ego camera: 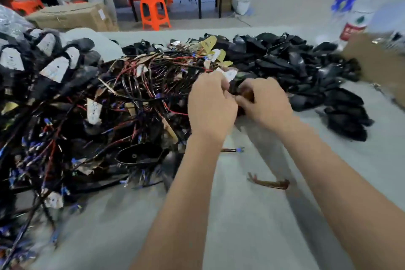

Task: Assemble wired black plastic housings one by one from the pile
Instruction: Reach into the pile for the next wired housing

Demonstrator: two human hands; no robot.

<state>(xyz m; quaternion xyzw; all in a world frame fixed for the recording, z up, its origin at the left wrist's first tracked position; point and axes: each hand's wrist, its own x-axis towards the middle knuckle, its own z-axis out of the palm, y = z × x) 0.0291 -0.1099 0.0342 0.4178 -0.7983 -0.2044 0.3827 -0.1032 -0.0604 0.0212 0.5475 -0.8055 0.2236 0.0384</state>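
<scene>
Black plastic wired housing [237,85] sits pinched between both hands above the grey table [252,215], beside the tangled pile [109,105]. Left hand [211,105] and right hand [266,104] curl round it. Trailing wires may snag the pile, so the 2 halves could misalign.

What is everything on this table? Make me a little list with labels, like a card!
left hand: grips a black housing, fingers curled
right hand: grips the same housing from the other side
wire pile: tangled red, black and blue wires with parts, left of the hands
shell pile: plain black shells, right of the hands
finished stack: housings with white labels, far left
loose bits: a brown wire scrap on the grey table
background: an orange stool, a cardboard box
</scene>
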